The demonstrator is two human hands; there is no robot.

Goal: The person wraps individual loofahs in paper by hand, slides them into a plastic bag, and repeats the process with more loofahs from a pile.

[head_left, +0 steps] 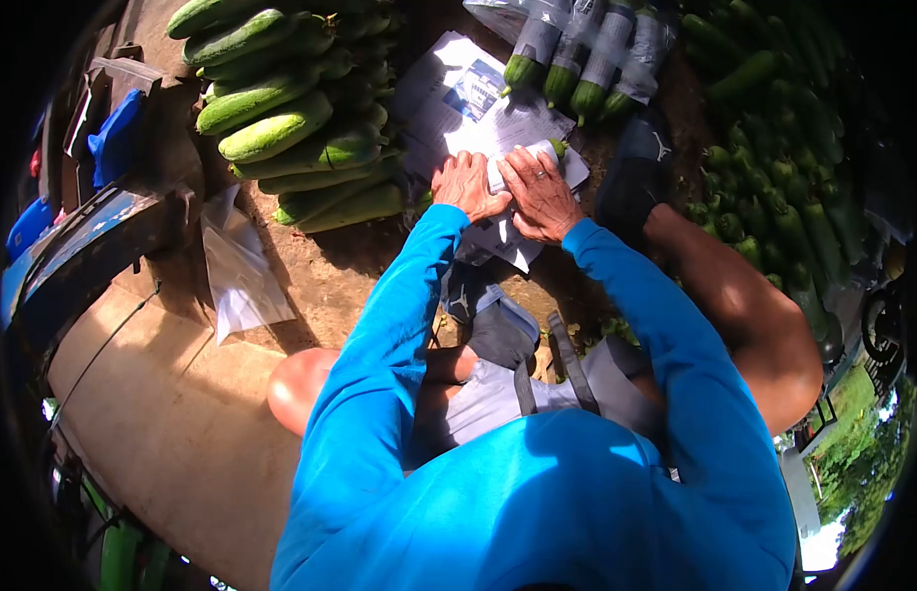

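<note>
Nearest my view spreads the blue shirt (537, 492), its sleeves reaching to my left hand (470, 187) and right hand (542, 194), each grip curled down, fingers close together, over a paper-wrapped cucumber (495, 175) (a green tip peeks out). It lies on loose printed sheets (444, 91) on the ground (345, 281), between the sunlit cucumber stack (281, 128) at left and the shaded pile (774, 187) at right.
</note>
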